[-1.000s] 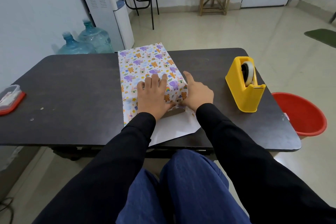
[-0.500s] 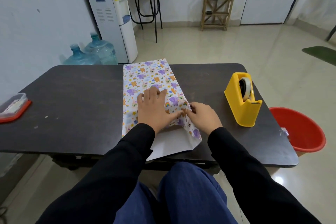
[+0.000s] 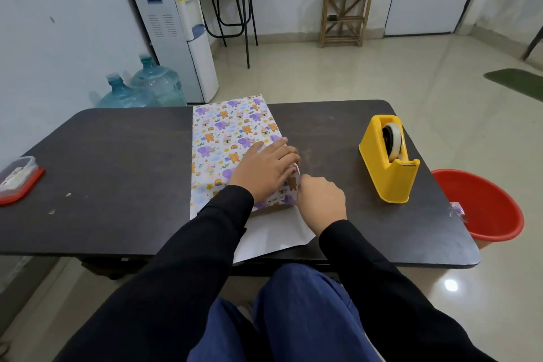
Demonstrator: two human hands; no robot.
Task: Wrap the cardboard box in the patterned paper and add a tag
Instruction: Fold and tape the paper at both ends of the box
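On the table [image 3: 117, 156], the left hand [image 3: 266, 169] presses flat on the paper [image 3: 223, 132], grip wide; the right hand [image 3: 321, 203] pinches the paper's right fold.

Long black sleeves [image 3: 188, 267], blue trousers [image 3: 293, 317], bare hands

Left hand [image 3: 264, 170] lies flat, fingers straight; right hand [image 3: 321, 200] pinches the patterned paper [image 3: 229, 132].
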